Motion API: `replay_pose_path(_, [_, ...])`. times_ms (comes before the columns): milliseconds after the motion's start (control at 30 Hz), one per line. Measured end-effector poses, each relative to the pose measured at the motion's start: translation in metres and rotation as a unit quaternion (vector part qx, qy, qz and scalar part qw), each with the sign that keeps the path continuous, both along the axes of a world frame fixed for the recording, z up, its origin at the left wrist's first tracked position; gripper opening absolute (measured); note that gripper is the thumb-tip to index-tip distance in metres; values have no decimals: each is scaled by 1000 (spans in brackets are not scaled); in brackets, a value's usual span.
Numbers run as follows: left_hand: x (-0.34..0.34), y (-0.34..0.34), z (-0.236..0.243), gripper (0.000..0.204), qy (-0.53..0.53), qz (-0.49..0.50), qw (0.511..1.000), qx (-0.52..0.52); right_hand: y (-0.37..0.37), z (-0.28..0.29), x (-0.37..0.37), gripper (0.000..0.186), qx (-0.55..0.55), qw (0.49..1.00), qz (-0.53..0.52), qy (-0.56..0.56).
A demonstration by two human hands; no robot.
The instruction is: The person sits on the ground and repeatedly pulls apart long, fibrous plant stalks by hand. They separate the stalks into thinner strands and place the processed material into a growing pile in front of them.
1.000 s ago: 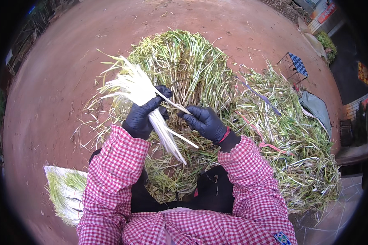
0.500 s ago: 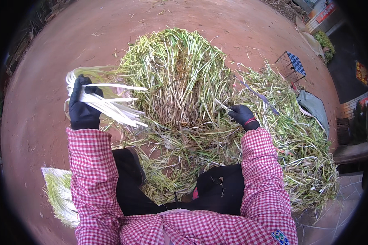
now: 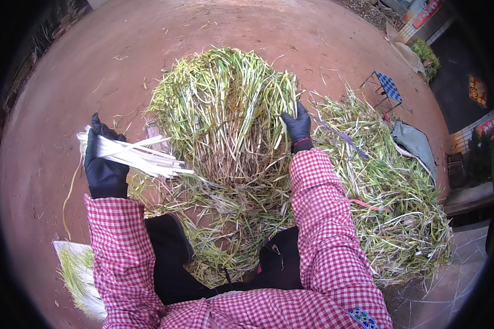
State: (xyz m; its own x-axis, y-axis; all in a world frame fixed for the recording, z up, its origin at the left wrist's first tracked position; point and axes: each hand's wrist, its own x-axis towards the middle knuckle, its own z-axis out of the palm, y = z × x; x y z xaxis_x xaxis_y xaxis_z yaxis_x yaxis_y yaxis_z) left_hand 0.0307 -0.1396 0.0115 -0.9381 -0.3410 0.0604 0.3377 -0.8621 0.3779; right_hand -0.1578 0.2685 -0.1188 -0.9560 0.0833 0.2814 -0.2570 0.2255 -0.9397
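Observation:
A bunch of long white stalks (image 3: 151, 158) lies across the palm of my black-gloved left hand (image 3: 105, 159); the thumb side grips it and the cut ends point right. A thin yellowish leaf hangs below that hand. My right hand (image 3: 297, 126), gloved in black too, is at the right edge of a large upright heap of green and white stalks (image 3: 225, 115). Its thumb and fingers are apart, with green stalks beside and between them. Some of its fingertips are hidden among the leaves.
Loose stalks and leaves (image 3: 236, 219) litter the ground before my knees. A second pile (image 3: 406, 219) spreads at the right, with a grey cloth (image 3: 414, 145) and a small blue-checked stool (image 3: 388, 86) behind it. Trimmed white stalks (image 3: 85, 274) lie at lower left.
My right hand has moved up and left to the heap's edge; the pale stalk it pinched no longer shows. My left hand has lowered slightly, and the leaves trailing from its bunch have dropped.

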Motion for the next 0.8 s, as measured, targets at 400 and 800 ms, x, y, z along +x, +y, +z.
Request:
replay_pose_path(400, [0,18,-1,33,-6,-57,998,-18,-15,6,119,41,505,654,520,-216])
replay_pose_path(800, [-6,42,-8,32,-37,-95,993,59,-41,-60,15,41,493,826,69,-265])
